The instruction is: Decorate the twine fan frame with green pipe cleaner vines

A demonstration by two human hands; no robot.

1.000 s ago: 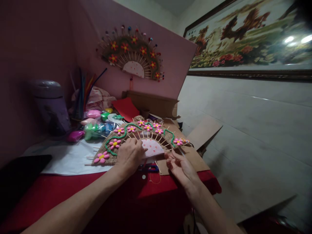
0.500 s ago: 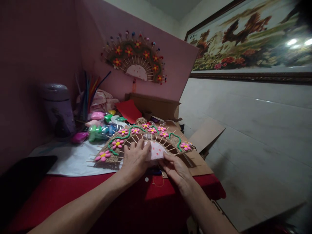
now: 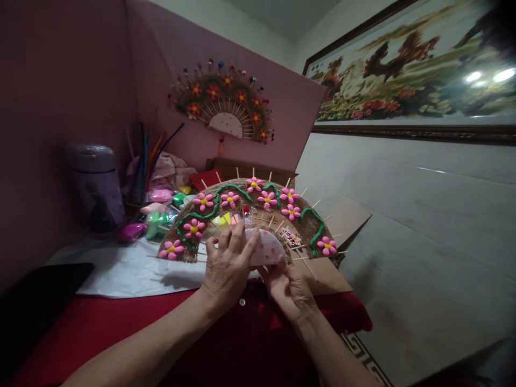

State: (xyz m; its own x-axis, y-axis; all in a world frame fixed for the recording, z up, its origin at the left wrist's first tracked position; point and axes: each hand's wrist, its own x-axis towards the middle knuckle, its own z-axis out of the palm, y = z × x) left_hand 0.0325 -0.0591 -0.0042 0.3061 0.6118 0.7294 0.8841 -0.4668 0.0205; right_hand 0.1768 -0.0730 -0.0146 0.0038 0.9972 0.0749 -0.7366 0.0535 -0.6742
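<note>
A decorative fan (image 3: 213, 200) stands tilted up above the table, with a twine-wrapped band, thin sticks, pink flowers and a green wavy strand. Its half-round base (image 3: 266, 247) is white with reddish dots. My left hand (image 3: 229, 263) grips that base from the left, fingers spread over its front. My right hand (image 3: 288, 285) holds the base's lower right edge, with some of its fingers hidden behind the fan. Through the fan's gap, small coloured pieces show on the table.
A similar fan (image 3: 226, 99) hangs on the pink board (image 3: 290, 107). At left stand a lidded purple container (image 3: 97, 188) and coloured pipe cleaners (image 3: 147, 161), near bagged clay (image 3: 161, 194). A white cloth (image 3: 121, 274) and cardboard (image 3: 330, 277) lie on the red tablecloth (image 3: 169, 322).
The fan has been tipped more upright, its upper edge rising toward the board and its face turning to me. Both hands keep their hold on the base.
</note>
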